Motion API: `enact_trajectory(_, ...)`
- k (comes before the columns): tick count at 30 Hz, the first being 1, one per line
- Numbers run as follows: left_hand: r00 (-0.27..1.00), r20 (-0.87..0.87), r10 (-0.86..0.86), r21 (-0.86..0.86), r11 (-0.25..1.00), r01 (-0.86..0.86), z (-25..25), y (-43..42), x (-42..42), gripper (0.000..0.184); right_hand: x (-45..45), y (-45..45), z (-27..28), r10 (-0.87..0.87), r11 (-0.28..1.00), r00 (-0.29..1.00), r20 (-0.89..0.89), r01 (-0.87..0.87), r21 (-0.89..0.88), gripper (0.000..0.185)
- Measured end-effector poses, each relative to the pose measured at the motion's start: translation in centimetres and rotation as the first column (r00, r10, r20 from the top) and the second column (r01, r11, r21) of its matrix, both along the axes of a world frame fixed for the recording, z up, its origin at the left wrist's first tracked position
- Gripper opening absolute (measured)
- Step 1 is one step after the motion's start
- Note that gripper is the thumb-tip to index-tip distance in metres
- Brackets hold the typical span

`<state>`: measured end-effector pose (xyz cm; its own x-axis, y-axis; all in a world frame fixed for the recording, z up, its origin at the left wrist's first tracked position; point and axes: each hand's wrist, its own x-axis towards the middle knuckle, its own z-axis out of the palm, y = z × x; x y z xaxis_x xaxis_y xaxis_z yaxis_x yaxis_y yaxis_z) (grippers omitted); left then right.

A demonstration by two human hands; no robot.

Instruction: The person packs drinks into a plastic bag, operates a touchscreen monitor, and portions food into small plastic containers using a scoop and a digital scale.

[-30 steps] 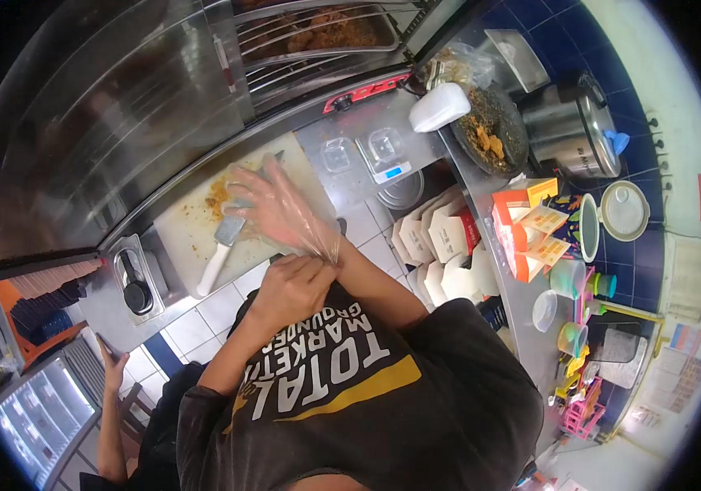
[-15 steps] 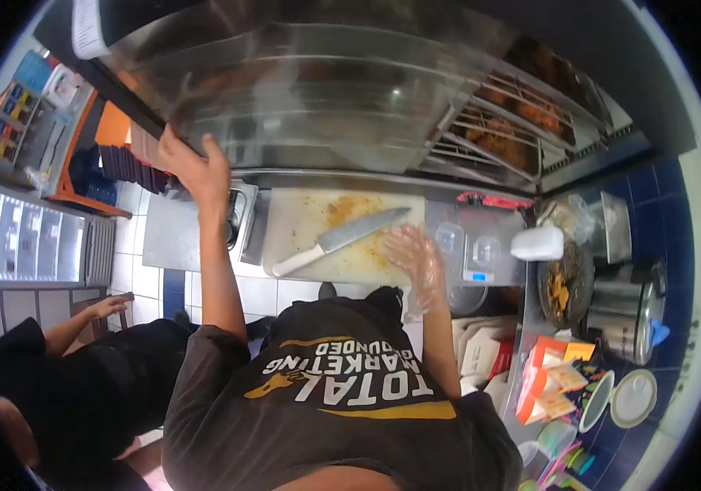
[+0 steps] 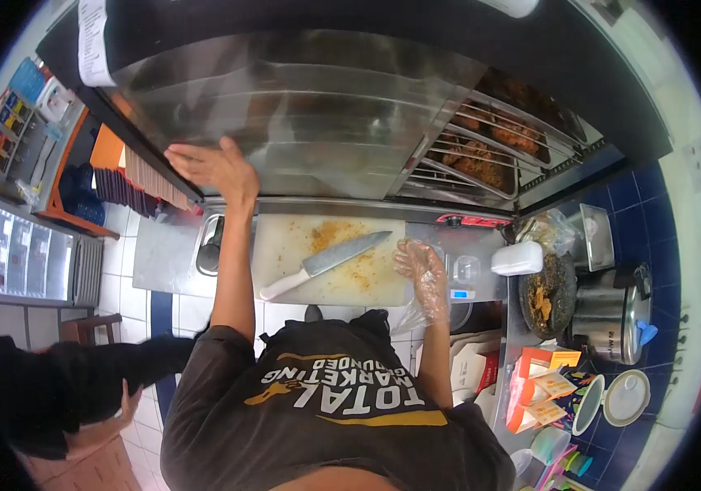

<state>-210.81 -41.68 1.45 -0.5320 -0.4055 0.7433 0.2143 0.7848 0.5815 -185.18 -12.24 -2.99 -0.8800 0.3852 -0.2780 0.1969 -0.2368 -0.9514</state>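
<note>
My left hand is open, fingers stretched out, at the lower left of the glass door of a warming cabinet; whether it presses on the glass I cannot tell. My right hand wears a clear plastic glove. Its fingers are loosely bent and apart, holding nothing, just beyond the right edge of the white cutting board. On that board, among orange-brown crumbs, lies a large kitchen knife with a white handle pointing lower left. Browned pieces of food sit on racks inside the cabinet at right.
A small scale with a lit display and a clear container stands right of the board. Beyond are a white foam box, a dark stone mortar, a steel pot and orange cartons. Another person is at left.
My left hand has left the door's edge and its fingers have straightened. My gloved right hand has drawn slightly away from the board. The other person has shifted, and the view has moved a little.
</note>
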Motion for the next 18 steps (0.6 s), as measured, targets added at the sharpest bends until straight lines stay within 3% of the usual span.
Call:
enact_trajectory(3, 0.999, 0.004, 0.032, -0.066, 0.997, -0.031, 0.2, -1.6, 1.6, 0.092, -0.9, -0.6, -0.3, 0.078, 0.997, 0.997, 0.004, -0.078, 0.021, 0.034)
enact_trajectory(5, 0.985, 0.025, -0.172, 0.057, 0.984, 0.171, 1.2, -3.9, 3.3, 0.089, -1.3, -1.4, -0.3, 0.118, 0.991, 0.993, 0.010, -0.118, 0.059, 0.031)
enact_trajectory(6, 0.997, -0.045, -0.057, 0.121, 0.991, 0.062, 0.2, -5.1, 2.8, 0.073, -1.5, -2.0, -0.5, 0.138, 0.986, 0.990, -0.003, -0.137, 0.094, 0.029)
enact_trajectory(7, 0.999, -0.033, -0.043, 0.120, 0.992, 0.047, -0.4, -6.1, 2.7, 0.073, -1.8, -2.6, -1.5, 0.152, 0.984, 0.988, 0.008, -0.152, 0.090, 0.029)
enact_trajectory(9, 0.955, -0.157, -0.252, 0.391, 0.872, 0.295, -0.8, -7.8, 3.5, 0.058, -2.6, -5.0, -3.2, 0.292, 0.831, 0.943, -0.158, -0.168, 0.531, 0.026)
enact_trajectory(11, 0.964, -0.133, -0.232, 0.380, 0.886, 0.266, -1.7, -9.2, 6.6, 0.053, -3.0, -9.1, -1.8, 0.485, 0.743, 0.858, -0.172, -0.299, 0.599, 0.027)
enact_trajectory(12, 0.963, 0.170, -0.211, 0.128, 0.973, 0.191, -2.9, -10.9, 7.9, 0.065, -3.5, -10.5, -2.5, 0.553, 0.706, 0.830, -0.075, -0.420, 0.570, 0.028)
enact_trajectory(13, 0.891, 0.444, -0.098, -0.152, 0.971, 0.183, -3.8, -12.0, 8.9, 0.077, -3.9, -11.8, -3.4, 0.613, 0.667, 0.790, 0.017, -0.529, 0.525, 0.029)
enact_trajectory(14, 0.888, 0.450, -0.095, -0.165, 0.968, 0.187, -4.2, -12.0, 9.9, 0.077, -4.0, -12.8, -4.1, 0.610, 0.676, 0.792, 0.012, -0.529, 0.513, 0.029)
enact_trajectory(15, 0.701, 0.710, 0.068, -0.264, 0.949, 0.175, -4.9, -11.5, 11.4, 0.085, -3.8, -13.5, -4.6, 0.611, 0.651, 0.791, 0.015, -0.514, 0.558, 0.031)
enact_trajectory(16, 0.437, 0.865, 0.245, -0.355, 0.916, 0.188, -5.6, -11.3, 12.2, 0.093, -3.7, -13.9, -5.0, 0.617, 0.619, 0.787, 0.016, -0.498, 0.607, 0.033)
enact_trajectory(18, 0.421, 0.882, 0.214, -0.322, 0.924, 0.205, -7.0, -11.7, 12.4, 0.096, -3.4, -14.0, -5.4, 0.633, 0.609, 0.772, 0.051, -0.538, 0.582, 0.033)
